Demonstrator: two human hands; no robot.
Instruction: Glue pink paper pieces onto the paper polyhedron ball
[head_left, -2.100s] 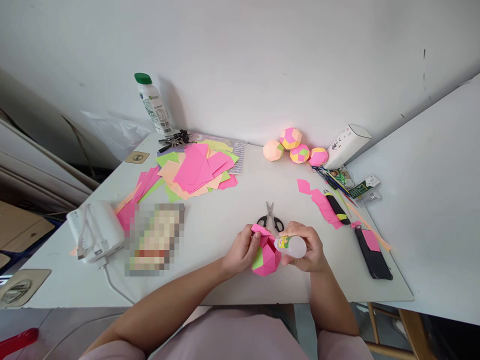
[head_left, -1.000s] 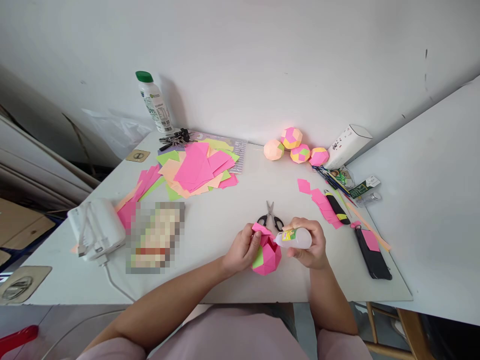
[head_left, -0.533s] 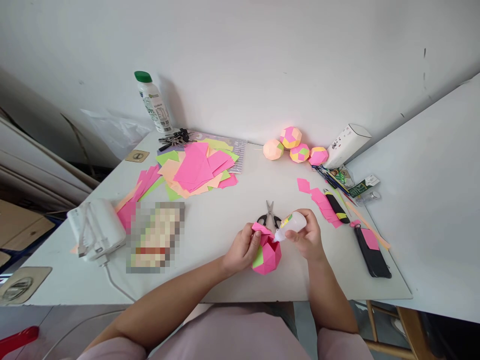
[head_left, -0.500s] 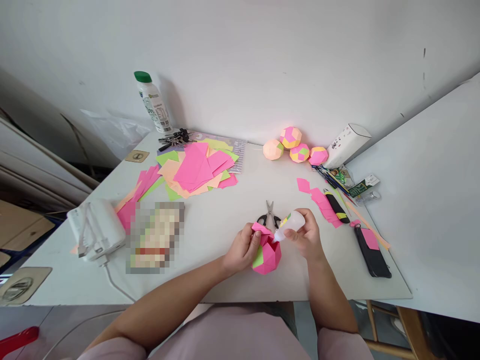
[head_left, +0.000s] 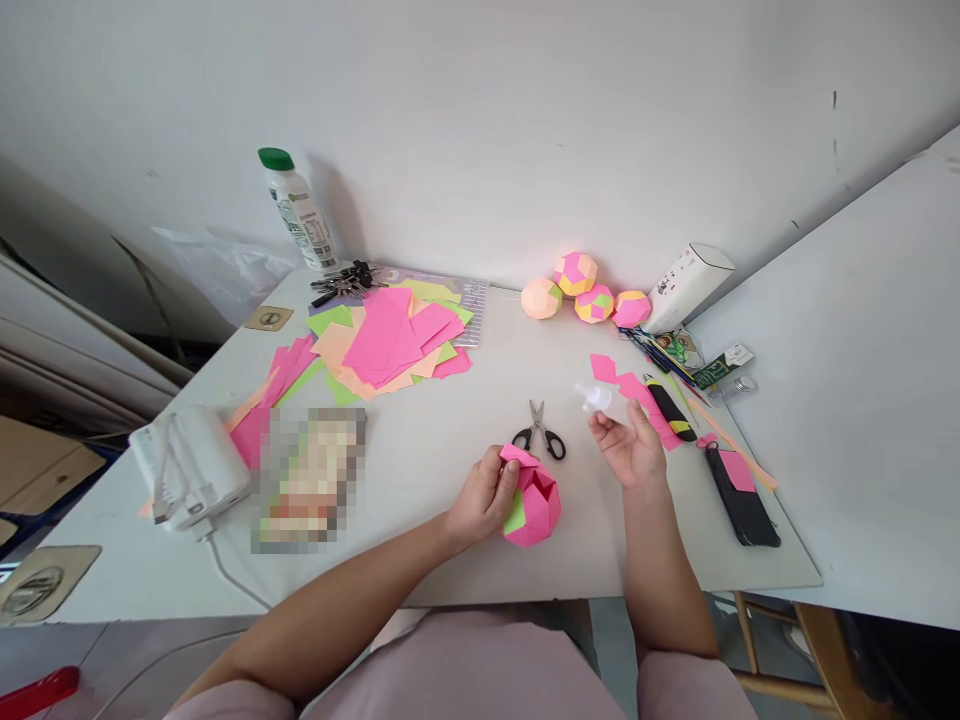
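My left hand (head_left: pixel 482 492) is closed on the upper left side of a pink and green paper ball (head_left: pixel 540 512), which has an opening in its top and a folded pink flap. To the right, my right hand (head_left: pixel 631 447) has its fingers apart, palm up. Just beyond its fingertips is a blurred white glue bottle (head_left: pixel 598 398); whether they touch is unclear. Black-handled scissors (head_left: pixel 538 432) lie with blades spread behind the ball.
Coloured paper sheets (head_left: pixel 386 340) are piled at the back left, near a white bottle (head_left: pixel 301 222). Several finished balls (head_left: pixel 576 273) stand by the wall. A cutter (head_left: pixel 670 408) and black pouch (head_left: pixel 742 497) lie right; a power bank (head_left: pixel 214 460) lies left.
My right hand has moved right, away from the ball, and its fingers have opened. The glue bottle is no longer at the ball's opening. My left hand keeps its hold.
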